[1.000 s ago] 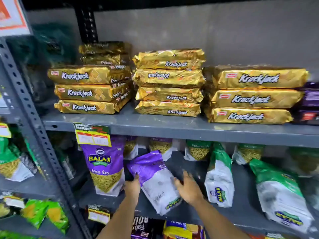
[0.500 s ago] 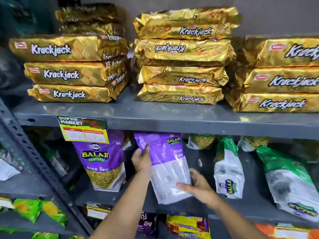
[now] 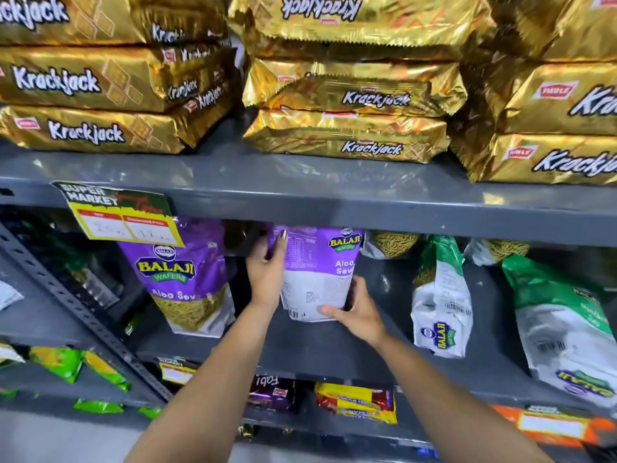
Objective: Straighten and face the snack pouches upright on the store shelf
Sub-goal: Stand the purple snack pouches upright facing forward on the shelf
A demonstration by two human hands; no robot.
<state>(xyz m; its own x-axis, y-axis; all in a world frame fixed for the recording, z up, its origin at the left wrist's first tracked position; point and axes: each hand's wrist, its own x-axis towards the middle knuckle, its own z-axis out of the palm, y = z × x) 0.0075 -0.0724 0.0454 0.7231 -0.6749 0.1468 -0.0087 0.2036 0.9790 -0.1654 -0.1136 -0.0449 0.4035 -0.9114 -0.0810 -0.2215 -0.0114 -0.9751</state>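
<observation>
A purple and white Balaji Aloo Sev pouch [image 3: 319,272] stands upright on the grey middle shelf [image 3: 334,349], its printed back toward me. My left hand [image 3: 267,272] grips its left edge, fingers up near the top. My right hand [image 3: 355,312] holds its lower right corner. Left of it a second purple Aloo Sev pouch [image 3: 187,279] stands upright, front facing out. To the right a green and white pouch [image 3: 440,302] stands turned sideways, and another green pouch [image 3: 564,325] lies tilted on its back.
Gold Krackjack packs [image 3: 347,135] are stacked on the shelf above, whose edge [image 3: 367,208] carries a yellow price tag [image 3: 123,215]. Small sev pouches [image 3: 390,243] sit at the back. Biscuit packs [image 3: 357,402] lie on the lower shelf. A slotted metal upright [image 3: 76,309] runs on the left.
The purple pouch went from lying tilted on the shelf to standing upright between both hands. The camera has moved closer and upward toward the shelves.
</observation>
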